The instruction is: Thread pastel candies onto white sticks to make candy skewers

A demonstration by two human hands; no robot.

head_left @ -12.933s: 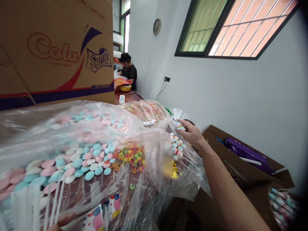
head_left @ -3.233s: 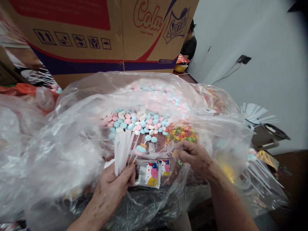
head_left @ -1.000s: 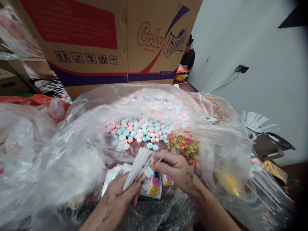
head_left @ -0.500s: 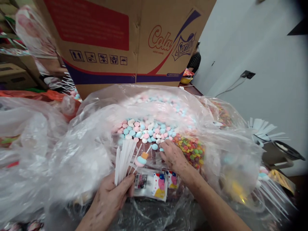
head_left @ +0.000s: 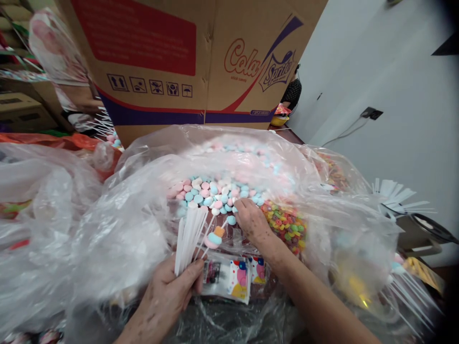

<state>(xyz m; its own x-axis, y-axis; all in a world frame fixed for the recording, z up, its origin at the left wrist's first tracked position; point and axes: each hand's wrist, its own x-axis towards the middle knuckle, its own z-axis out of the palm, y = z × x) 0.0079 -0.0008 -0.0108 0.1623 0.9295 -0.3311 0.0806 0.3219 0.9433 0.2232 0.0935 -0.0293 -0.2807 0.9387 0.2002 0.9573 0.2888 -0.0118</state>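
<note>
My left hand (head_left: 170,291) is closed around a fan of white lollipop sticks (head_left: 188,239). One stick in that grip bears a pink-and-blue marshmallow candy (head_left: 213,240) with a small orange piece above it. My right hand (head_left: 254,222) reaches to the near edge of a heap of pink, blue and white marshmallow candies (head_left: 205,192); its fingers are pinched together on a candy there, mostly hidden by them. A single blue candy (head_left: 231,220) lies just left of that hand. To its right is a pile of colourful ring candies (head_left: 289,227).
A large cardboard box (head_left: 158,52) stands behind the clear plastic bag (head_left: 143,172). Printed packets (head_left: 227,277) lie between my forearms. More white sticks (head_left: 394,193) stand in a container at right, beside the wall. Another person (head_left: 292,91) is partly visible behind the box.
My right hand has moved slightly farther away, up to the edge of the marshmallow heap. My left hand still holds the sticks. The whole view has shifted slightly.
</note>
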